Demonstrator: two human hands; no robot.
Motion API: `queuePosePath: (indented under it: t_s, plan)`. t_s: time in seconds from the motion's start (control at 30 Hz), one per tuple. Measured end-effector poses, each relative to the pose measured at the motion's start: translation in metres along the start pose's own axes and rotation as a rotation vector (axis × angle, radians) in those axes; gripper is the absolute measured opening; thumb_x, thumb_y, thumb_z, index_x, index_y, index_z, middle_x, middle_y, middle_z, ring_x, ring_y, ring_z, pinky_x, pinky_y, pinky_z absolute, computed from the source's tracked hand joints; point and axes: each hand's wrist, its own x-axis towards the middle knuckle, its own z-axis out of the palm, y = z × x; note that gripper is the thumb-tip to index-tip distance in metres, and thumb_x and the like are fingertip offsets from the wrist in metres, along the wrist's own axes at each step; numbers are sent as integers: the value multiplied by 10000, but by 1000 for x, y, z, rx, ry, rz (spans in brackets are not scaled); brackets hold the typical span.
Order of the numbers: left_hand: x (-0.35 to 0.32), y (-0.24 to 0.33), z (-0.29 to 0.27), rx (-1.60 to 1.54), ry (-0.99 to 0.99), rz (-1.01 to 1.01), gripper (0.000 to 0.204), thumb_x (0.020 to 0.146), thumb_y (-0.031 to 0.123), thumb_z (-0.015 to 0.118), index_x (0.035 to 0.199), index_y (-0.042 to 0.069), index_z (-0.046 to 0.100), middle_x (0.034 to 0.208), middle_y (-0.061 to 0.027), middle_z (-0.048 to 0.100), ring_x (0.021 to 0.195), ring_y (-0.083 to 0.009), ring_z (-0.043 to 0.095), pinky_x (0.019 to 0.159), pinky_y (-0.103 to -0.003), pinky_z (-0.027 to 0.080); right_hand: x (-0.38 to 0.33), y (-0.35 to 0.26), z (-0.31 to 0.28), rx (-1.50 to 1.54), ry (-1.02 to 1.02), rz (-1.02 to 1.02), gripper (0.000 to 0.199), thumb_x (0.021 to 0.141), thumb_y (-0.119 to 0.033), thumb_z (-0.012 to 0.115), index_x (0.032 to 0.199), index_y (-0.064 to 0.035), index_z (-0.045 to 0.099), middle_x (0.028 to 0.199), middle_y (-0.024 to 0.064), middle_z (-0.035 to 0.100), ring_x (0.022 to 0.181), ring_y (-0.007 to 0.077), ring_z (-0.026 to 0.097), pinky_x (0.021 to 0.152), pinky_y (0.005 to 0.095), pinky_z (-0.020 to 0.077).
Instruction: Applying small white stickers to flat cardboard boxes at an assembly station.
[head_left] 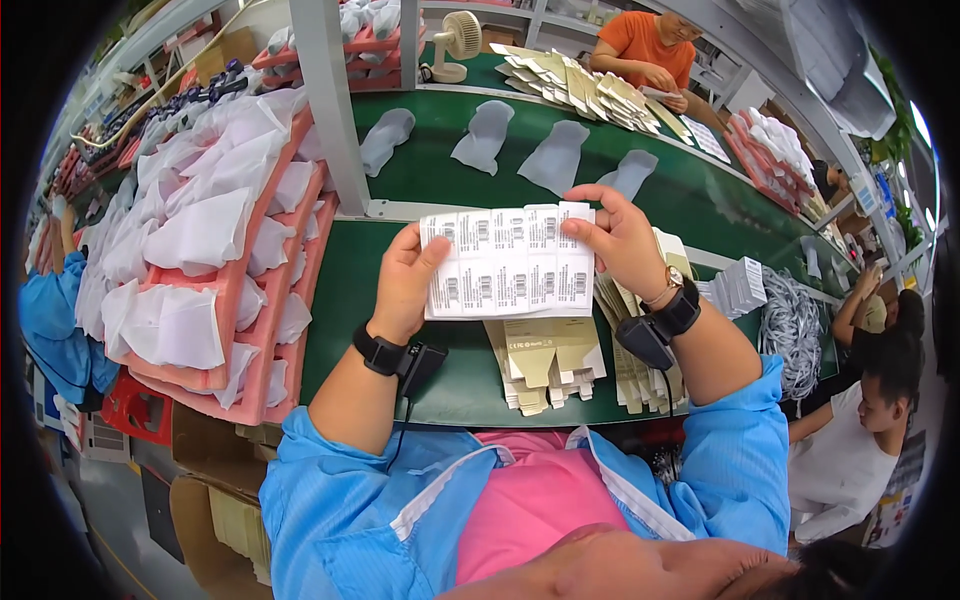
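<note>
Between both hands I hold a white sheet of barcode labels (pixel 508 262), in two rows, above the green bench. My left hand (pixel 405 280) pinches its left edge, thumb on top. At the upper right corner my right hand (pixel 618 240) grips it between thumb and fingers. Below the sheet lies a stack of flat cream-and-gold cartons (pixel 545 365). More folded cartons (pixel 640 370) lie to its right, partly behind my right wrist.
Pink trays (pixel 250 300) heaped with white-wrapped items rise at the left. White pouches (pixel 555 158) lie along the green conveyor beyond a metal rail. At right are bundled cables (pixel 790 330) and white boxes (pixel 738 288). A person in orange (pixel 640 50) works opposite, beside a small fan (pixel 456 45).
</note>
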Motion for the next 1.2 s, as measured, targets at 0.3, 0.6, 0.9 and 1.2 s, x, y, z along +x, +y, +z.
queuePosePath:
  t_s: [0.3, 0.6, 0.9, 1.2]
  plan:
    - [-1, 1, -8, 203, -63, 9, 276, 853, 82, 618, 1093, -21, 532, 1025, -88, 628, 893, -134, 608, 788, -270, 497, 10, 17, 0, -770, 203, -608, 193, 768, -63, 675, 952, -51, 619, 817, 41, 608, 674, 128, 562, 566, 228, 439]
    - [7, -5, -18, 182, 89, 31, 232, 856, 80, 615, 1055, -19, 548, 1000, -78, 631, 874, -127, 607, 766, -257, 500, -22, -4, -3, -949, 269, -759, 156, 744, -8, 675, 891, -31, 629, 835, 67, 603, 720, 184, 585, 656, 238, 461]
    - [15, -17, -23, 137, 212, 121, 237, 856, 75, 613, 1059, -20, 536, 1010, -82, 625, 875, -119, 604, 770, -248, 495, -62, 32, 39, 114, 156, 226, 111, 836, -117, 642, 878, -17, 620, 754, -25, 578, 638, 48, 506, 580, 190, 395]
    - [14, -20, -26, 104, 223, 101, 231, 855, 70, 611, 1057, -13, 538, 1014, -85, 627, 886, -123, 606, 775, -255, 497, -28, 66, 42, 179, 130, 397, 153, 857, -186, 624, 877, -36, 605, 658, -56, 506, 554, 15, 405, 507, 161, 315]
